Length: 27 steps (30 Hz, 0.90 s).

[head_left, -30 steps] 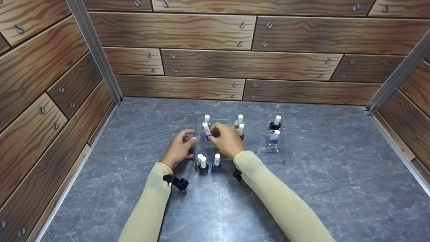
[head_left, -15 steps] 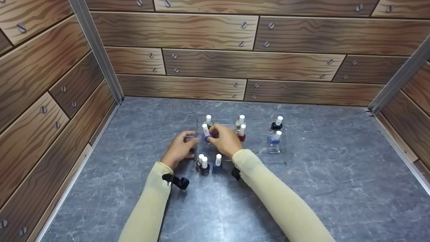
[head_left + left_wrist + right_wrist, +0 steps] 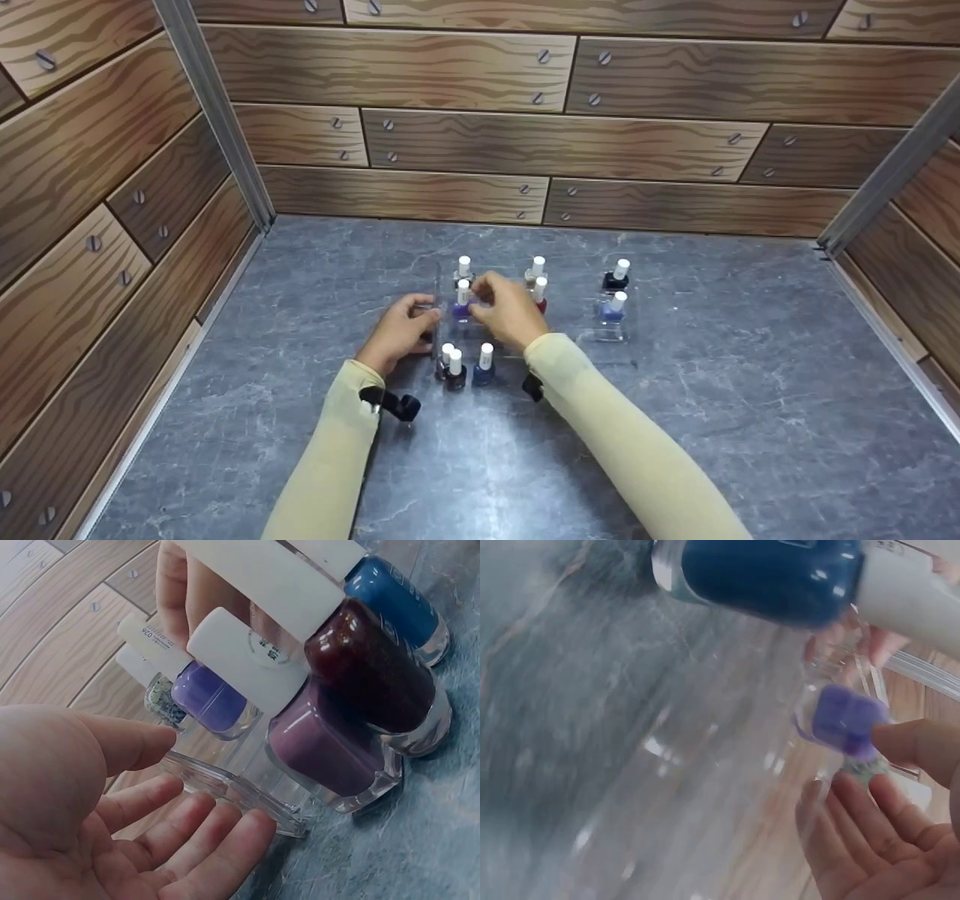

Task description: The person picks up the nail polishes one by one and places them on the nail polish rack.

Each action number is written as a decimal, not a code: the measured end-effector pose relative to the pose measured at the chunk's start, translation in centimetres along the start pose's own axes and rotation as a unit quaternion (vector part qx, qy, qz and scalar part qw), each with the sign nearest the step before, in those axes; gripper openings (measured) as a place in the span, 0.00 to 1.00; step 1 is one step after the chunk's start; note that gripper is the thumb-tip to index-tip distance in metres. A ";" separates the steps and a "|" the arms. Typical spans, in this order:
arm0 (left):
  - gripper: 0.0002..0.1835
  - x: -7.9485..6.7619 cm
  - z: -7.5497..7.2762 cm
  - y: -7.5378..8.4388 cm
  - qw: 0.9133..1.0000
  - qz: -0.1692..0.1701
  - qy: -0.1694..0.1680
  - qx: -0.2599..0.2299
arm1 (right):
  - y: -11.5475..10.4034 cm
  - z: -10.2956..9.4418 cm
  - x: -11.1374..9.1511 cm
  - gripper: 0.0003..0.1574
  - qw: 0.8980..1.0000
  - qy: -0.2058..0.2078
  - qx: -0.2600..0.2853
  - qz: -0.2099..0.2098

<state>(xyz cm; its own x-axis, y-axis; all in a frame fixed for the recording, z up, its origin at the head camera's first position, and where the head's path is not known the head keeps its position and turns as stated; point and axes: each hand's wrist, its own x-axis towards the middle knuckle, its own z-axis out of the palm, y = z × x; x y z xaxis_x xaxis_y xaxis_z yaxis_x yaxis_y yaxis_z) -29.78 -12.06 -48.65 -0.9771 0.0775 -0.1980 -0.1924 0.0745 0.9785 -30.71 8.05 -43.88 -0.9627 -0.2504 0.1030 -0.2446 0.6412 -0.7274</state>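
Note:
A purple nail polish bottle [image 3: 462, 304] stands upright at the left end of a clear acrylic stand [image 3: 611, 337]. My right hand [image 3: 510, 309] is just right of it, thumb and fingers spread apart; in the right wrist view the thumb lies close to the purple bottle [image 3: 847, 720]. My left hand [image 3: 401, 330] is at the stand's left side, with loosely extended fingers along the clear side panel [image 3: 232, 787]. Behind the purple bottle is a glitter bottle [image 3: 165, 701]. A red bottle [image 3: 540, 296] is partly hidden by my right hand.
On the stand's right part are a black bottle [image 3: 616, 277] and a light blue bottle [image 3: 613, 309]. In front stand a dark blue bottle [image 3: 484, 369], a dark red bottle [image 3: 371, 664] and a mauve bottle [image 3: 330, 746]. Wood-patterned walls [image 3: 450, 142] enclose the table.
My right hand's fingers have parted from the purple bottle and drawn slightly right. The bottle, tilted earlier, now stands upright on the stand. The left hand has stayed by the stand's side.

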 end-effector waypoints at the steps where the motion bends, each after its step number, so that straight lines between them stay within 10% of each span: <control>1: 0.22 0.0 0.0 0.0 1.000 -0.002 0.000 0.000 | -0.1 -0.3 -0.3 0.15 1.000 0.000 0.002 -0.001; 8: 0.25 -0.2 -0.1 0.3 1.000 -0.004 -0.004 0.011 | 0.1 -4.5 -3.7 0.13 0.999 -0.007 0.048 -0.019; 17: 0.30 -0.4 0.1 0.3 0.999 0.016 -0.004 0.031 | 5.8 -10.7 -8.2 0.10 0.994 0.069 0.075 -0.046; 27: 0.30 -0.4 0.0 0.4 0.999 0.022 -0.003 0.041 | 7.6 -12.3 -9.2 0.09 0.992 0.098 0.072 -0.027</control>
<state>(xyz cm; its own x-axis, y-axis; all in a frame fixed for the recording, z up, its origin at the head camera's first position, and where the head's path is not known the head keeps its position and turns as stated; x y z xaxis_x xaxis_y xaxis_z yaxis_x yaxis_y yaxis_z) -29.44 -12.10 -48.19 -0.9837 0.0885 -0.1564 -0.1418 0.1518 0.9782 -25.15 24.17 -42.06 -0.9560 -0.1272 0.2644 -0.2915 0.5162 -0.8054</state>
